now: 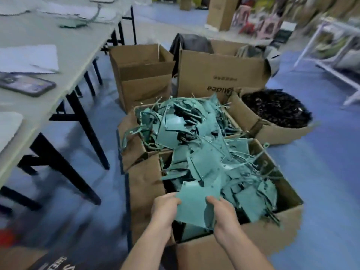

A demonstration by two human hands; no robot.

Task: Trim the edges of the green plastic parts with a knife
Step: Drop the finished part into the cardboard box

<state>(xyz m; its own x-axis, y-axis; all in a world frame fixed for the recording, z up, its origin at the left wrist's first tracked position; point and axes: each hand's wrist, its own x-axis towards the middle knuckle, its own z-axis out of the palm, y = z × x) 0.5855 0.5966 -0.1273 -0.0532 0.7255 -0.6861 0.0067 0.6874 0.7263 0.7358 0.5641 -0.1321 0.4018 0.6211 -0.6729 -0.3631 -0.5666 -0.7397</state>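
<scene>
A flat green plastic part (191,203) is held over the near cardboard box (272,228). My left hand (165,208) grips its left edge and my right hand (222,211) grips its right side, fingers curled over the sheet. Beneath and beyond it lies a heap of green plastic parts and thin trimmed strips (196,145), which fills this box and a second cardboard box (132,137) behind it. No knife is visible.
A grey table (64,47) with black legs stands at the left, with a phone (27,84) and papers on it. Behind the heap are two tall open cartons (140,75) (220,71) and a box of black parts (276,110). The floor is blue.
</scene>
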